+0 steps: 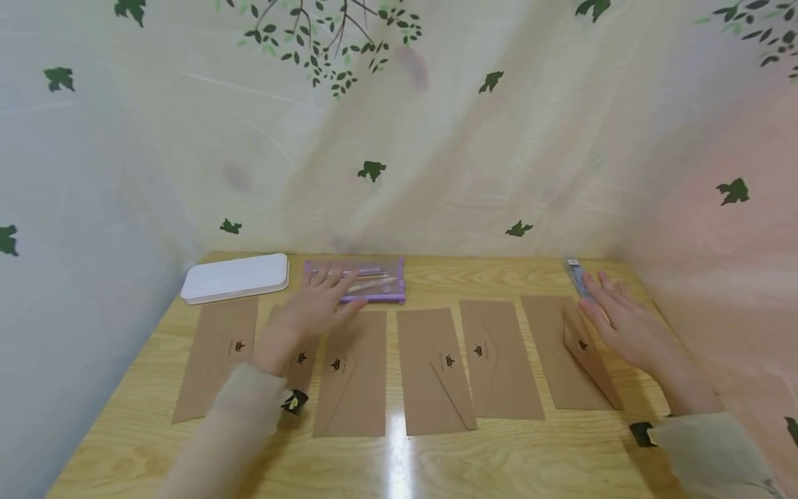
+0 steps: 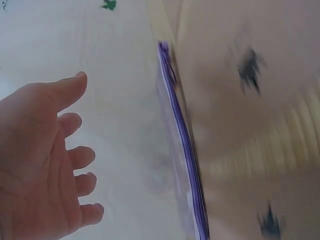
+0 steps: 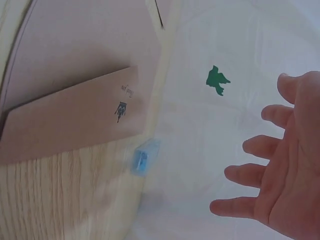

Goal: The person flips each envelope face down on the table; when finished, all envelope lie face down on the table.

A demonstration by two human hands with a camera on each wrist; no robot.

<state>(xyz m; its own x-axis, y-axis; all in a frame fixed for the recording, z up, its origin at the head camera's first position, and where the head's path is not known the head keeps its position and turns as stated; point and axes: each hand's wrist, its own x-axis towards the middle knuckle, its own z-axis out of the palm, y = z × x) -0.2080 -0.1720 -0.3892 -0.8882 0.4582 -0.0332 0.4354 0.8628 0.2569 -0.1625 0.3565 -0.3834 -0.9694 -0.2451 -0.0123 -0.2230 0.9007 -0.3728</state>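
Observation:
My left hand (image 1: pixel 312 312) hovers over the table with fingers spread, overlapping a purple-edged clear zip pouch (image 1: pixel 380 281) that has pens inside. In the left wrist view the palm of that hand faces the pouch's purple zip (image 2: pixel 182 135) with nothing in the fingers. My right hand (image 1: pixel 630 333) is held out at the right, fingers extended and holding nothing. By its fingertips lies a small clear packet with blue contents (image 1: pixel 578 277). Just left of it is a brown envelope (image 1: pixel 555 360) with its flap lifted and a black crown mark.
Several more brown envelopes (image 1: pixel 430 374) lie in a row across the wooden table (image 1: pixel 349 468). A white case (image 1: pixel 237 277) sits at the back left. Pale cloth with leaf prints (image 1: pixel 436 138) hangs around the back and sides.

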